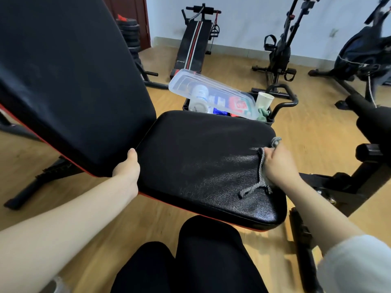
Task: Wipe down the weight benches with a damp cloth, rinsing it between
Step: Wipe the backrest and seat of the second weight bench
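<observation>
Grey cloth (260,181), black red-trimmed bench seat (203,157)

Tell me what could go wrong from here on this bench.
The cloth is bunched in the right hand, so strokes may skip the duller far side of the seat. The left hand holds the backrest edge at the gap; it might get pinched. A long stroke could knock the paper cup behind the seat.

Single head-worn wide-angle view, forward and down, close above the bench seat (201,161).
</observation>
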